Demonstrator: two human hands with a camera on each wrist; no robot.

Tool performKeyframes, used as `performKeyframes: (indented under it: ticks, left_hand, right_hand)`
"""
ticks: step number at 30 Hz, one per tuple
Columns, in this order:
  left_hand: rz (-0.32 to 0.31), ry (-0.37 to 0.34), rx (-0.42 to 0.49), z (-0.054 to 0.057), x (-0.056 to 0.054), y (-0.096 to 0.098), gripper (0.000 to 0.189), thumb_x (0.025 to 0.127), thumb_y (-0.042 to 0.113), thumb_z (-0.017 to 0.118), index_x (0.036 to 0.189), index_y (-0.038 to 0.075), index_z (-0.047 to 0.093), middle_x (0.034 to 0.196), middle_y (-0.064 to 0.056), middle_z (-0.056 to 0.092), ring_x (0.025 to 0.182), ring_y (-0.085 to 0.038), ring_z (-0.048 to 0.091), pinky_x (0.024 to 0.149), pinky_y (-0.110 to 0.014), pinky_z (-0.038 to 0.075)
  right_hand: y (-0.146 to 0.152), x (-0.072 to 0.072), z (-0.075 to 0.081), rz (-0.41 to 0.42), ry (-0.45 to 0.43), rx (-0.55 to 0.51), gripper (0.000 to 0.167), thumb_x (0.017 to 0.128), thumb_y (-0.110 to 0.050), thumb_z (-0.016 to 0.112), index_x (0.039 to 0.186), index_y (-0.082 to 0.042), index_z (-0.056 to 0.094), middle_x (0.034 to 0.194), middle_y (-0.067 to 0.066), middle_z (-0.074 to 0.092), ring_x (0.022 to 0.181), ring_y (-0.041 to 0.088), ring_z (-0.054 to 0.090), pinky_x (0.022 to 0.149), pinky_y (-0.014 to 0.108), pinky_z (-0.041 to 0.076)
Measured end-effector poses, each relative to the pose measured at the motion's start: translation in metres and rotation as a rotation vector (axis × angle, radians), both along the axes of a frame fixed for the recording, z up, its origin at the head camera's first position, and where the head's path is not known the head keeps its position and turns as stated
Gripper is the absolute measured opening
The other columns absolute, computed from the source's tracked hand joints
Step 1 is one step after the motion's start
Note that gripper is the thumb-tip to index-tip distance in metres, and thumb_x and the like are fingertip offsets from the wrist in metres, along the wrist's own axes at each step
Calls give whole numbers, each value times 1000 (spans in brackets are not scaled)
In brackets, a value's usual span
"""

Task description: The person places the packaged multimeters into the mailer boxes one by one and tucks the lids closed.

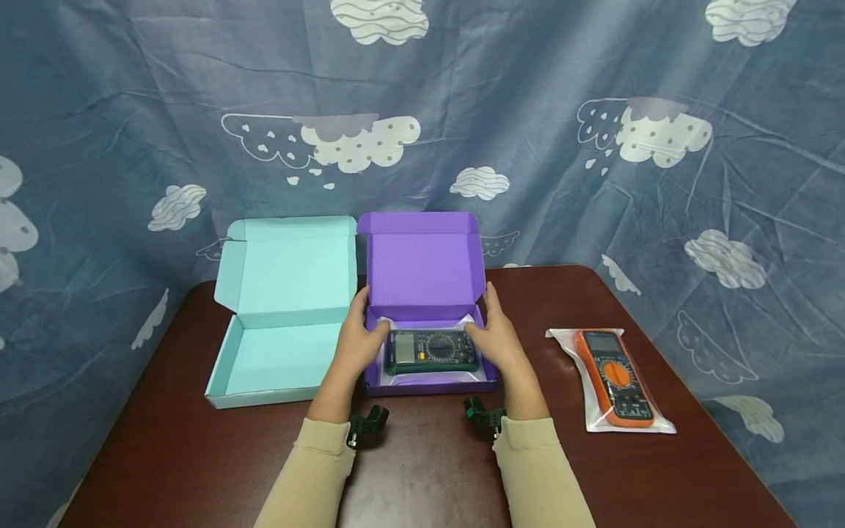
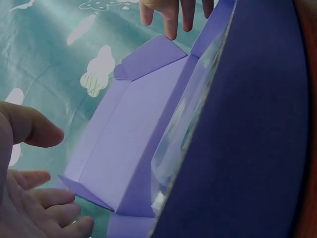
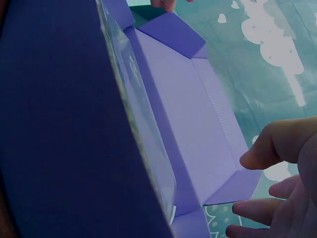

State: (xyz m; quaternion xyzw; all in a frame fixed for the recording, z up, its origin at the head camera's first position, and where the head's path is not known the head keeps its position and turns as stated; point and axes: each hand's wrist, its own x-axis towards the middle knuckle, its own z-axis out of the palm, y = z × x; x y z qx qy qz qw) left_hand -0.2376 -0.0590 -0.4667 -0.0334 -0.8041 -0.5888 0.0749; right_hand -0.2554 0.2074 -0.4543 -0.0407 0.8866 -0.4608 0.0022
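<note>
A purple box (image 1: 425,270) stands on the table with its lid raised. Inside it lies a dark green multimeter (image 1: 432,348) in a clear plastic bag, turned sideways with its screen to the left. My left hand (image 1: 356,339) is at the box's left side, thumb toward the multimeter and fingers extended along the outside. At the right side my right hand (image 1: 499,337) mirrors it. In the left wrist view that hand's fingers (image 2: 54,198) look relaxed and hold nothing. The right wrist view likewise shows loose fingers (image 3: 257,210) beside the lid. Whether either hand touches the box, I cannot tell.
A mint-green box (image 1: 297,268) stands with its lid up, just left of the purple one. An orange multimeter (image 1: 617,375) in a clear bag lies on the brown table (image 1: 422,469) at the right. Behind the table hangs a blue cloud-patterned cloth (image 1: 528,88).
</note>
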Motion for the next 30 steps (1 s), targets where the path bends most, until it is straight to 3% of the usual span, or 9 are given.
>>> performKeyframes:
  ticks: [7, 14, 23, 30]
  left_hand:
    - [-32, 16, 8, 1, -1, -3, 74, 96, 6, 61, 161, 4, 26, 162, -20, 33, 149, -35, 31, 119, -48, 28]
    - [-35, 2, -24, 5, 1, -5, 73, 96, 7, 62, 160, 5, 29, 159, -19, 40, 147, -37, 35, 117, -51, 31]
    - [16, -25, -111, 14, 4, -7, 75, 94, 9, 63, 160, 5, 29, 141, -21, 57, 131, -44, 51, 104, -58, 43]
    - [-1, -58, -198, 19, 9, -10, 77, 95, 13, 61, 162, 7, 24, 129, -23, 63, 110, -41, 62, 87, -53, 51]
  right_hand:
    - [-3, -2, 2, 10, 13, -44, 94, 92, -9, 59, 166, -13, 1, 165, 17, 29, 149, 40, 28, 116, 58, 28]
    - [-3, -3, 0, 6, 46, -38, 91, 90, -5, 60, 164, -3, 7, 158, 22, 38, 147, 38, 32, 117, 54, 27]
    - [0, -4, -1, -11, 62, -9, 86, 90, -3, 61, 162, 1, 16, 145, 23, 47, 136, 39, 42, 115, 55, 30]
    - [5, -4, -2, -4, 94, 49, 83, 88, -5, 61, 161, 1, 22, 129, 24, 56, 119, 38, 51, 106, 54, 37]
